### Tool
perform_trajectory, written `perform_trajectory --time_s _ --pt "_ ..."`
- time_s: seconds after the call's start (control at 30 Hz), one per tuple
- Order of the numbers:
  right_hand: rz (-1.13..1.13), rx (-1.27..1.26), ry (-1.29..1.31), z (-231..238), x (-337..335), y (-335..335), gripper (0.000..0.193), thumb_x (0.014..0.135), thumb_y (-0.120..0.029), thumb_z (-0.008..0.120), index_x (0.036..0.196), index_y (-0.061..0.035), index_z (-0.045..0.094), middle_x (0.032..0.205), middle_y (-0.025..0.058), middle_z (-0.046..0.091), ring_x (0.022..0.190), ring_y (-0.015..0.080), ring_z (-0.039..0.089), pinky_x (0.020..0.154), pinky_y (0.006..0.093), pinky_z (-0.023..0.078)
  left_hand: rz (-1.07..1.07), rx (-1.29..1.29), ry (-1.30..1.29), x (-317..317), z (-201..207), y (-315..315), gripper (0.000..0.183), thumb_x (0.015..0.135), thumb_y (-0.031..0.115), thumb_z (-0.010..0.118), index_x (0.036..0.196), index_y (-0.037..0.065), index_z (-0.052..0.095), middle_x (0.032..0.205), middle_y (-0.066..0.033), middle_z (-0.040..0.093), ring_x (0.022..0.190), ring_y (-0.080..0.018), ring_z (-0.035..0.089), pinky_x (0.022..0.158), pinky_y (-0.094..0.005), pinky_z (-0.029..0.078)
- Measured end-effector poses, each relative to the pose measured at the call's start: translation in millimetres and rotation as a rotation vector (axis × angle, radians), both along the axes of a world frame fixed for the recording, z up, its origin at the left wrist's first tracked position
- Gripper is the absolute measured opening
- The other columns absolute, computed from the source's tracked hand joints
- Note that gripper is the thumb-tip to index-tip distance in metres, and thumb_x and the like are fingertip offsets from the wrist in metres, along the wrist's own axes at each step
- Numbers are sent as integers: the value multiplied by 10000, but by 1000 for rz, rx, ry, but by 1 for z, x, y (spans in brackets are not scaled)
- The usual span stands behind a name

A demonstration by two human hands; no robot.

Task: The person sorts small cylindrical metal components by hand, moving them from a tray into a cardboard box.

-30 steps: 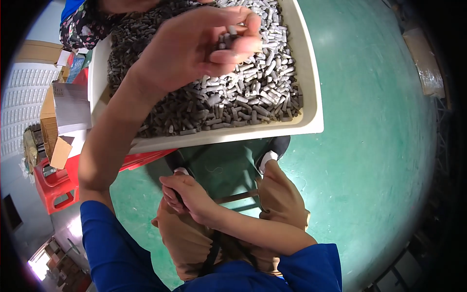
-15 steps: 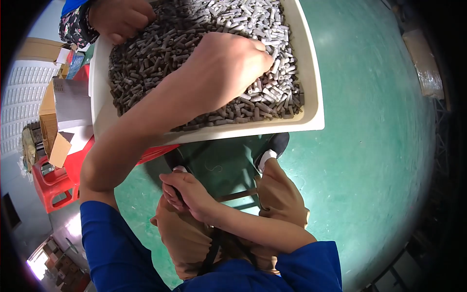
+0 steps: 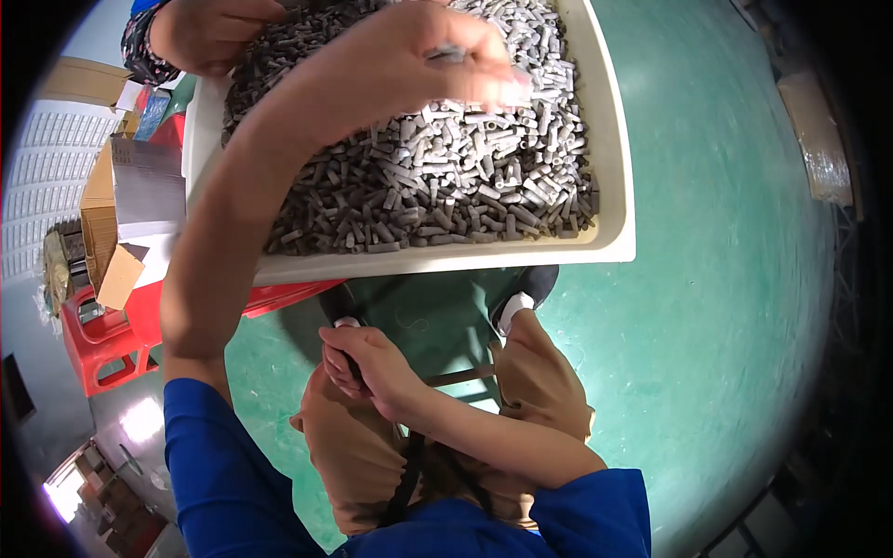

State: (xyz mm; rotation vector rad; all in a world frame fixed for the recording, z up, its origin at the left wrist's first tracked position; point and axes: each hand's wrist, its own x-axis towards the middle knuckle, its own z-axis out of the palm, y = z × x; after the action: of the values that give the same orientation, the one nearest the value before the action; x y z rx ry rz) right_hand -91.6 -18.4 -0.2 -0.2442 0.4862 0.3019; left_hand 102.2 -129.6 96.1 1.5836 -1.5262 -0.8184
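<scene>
A large white tray (image 3: pixel 614 186) is heaped with small grey tube-like pieces (image 3: pixel 437 205), some with hollow ends showing. My left hand (image 3: pixel 456 70) is over the heap, its fingers bent and smeared by motion. A greyish patch shows between thumb and fingers; whether it is a held piece or the heap behind cannot be made out. Down by my lap, my right hand (image 3: pixel 367 363) is closed with the thumb on top. Something dark shows inside its curled fingers, too hidden to name.
Another person's hand (image 3: pixel 209 35), with a flowered cuff, is at the tray's far left corner. A red plastic stool (image 3: pixel 102 349) and an open cardboard box (image 3: pixel 126 270) stand at the left. Green floor (image 3: pixel 716 260) stretches to the right; a wrapped package (image 3: pixel 819 139) lies beyond.
My left hand has come up off the pieces and moved farther from me. The other person's hand has shifted slightly. My right hand stays closed by my lap. The view has shifted a little.
</scene>
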Motion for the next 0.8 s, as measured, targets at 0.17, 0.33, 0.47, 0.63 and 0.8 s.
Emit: perform_trajectory --time_s 0.17,0.33,0.47,0.63,0.8 --pt "-12 -44 -3 -1 0 1 423 942 -282 453 562 -112 378 525 -24 358 443 71 292 408 228 230 -94 -86 -427 -6 -20 3 128 677 74 689 775 3 648 751 -114 612 656 -243 572 605 -308 444" --pt "0 -32 5 -4 0 0 430 940 -294 461 560 -112 371 530 -24 357 446 70 283 403 222 230 -98 -145 -406 -10 -24 2 100 719 73 654 787 2 634 706 -74 594 614 -169 545 573 -286 428" --pt "0 -23 4 -2 1 2 431 939 -297 463 560 -113 374 530 -23 357 446 70 284 403 220 229 -5 181 350 -2 8 9 150 827 166 563 842 20 592 613 24 476 523 -53 406 497 -224 341" --pt "-4 -32 17 -2 1 0 431 938 -292 462 557 -112 376 528 -19 363 446 70 299 404 219 232 -112 205 1422 -9 7 4 290 941 338 353 864 76 453 734 -38 428 565 -94 379 478 -217 301" --pt "-21 -33 15 -2 1 1 435 937 -293 464 554 -103 383 521 -12 367 433 72 306 402 220 233 96 0 -36 -31 -12 -4 196 845 164 615 766 -15 628 677 -14 575 554 -67 446 508 -225 351"
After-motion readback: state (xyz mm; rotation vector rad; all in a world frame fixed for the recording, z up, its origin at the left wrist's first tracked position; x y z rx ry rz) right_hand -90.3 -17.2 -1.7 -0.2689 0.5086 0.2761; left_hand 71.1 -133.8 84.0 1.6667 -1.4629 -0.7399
